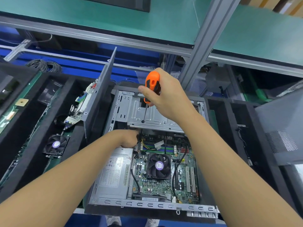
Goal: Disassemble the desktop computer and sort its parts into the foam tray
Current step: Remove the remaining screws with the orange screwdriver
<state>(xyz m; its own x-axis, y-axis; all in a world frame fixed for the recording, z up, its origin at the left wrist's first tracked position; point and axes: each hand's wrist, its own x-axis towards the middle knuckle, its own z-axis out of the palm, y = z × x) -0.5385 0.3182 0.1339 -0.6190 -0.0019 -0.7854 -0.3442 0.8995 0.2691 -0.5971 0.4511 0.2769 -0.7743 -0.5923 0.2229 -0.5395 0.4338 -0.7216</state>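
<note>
1. Both forearms reach in from the near edge over the open computer case (147, 204), which lies with its open side up.
2. Right hand (165, 94): fingers wrapped round the orange handle of a screwdriver (152, 84), above the far end of the case. The shaft points down, with its tip on a screw in the metal drive cage (131, 112).
3. Left hand (129, 139): inside the case, at the near edge of the drive cage and just beyond the power supply (113, 174). Its fingertips are hidden among cables, so the grip cannot be told.
4. CPU fan (158, 166): mid-case, right of the power supply.
5. Foam tray (75, 141): left of the case. Its compartments hold a loose fan (56, 145) and a circuit board (78, 108).
6. Side panel (100, 89): upright at the left side of the case.
</note>
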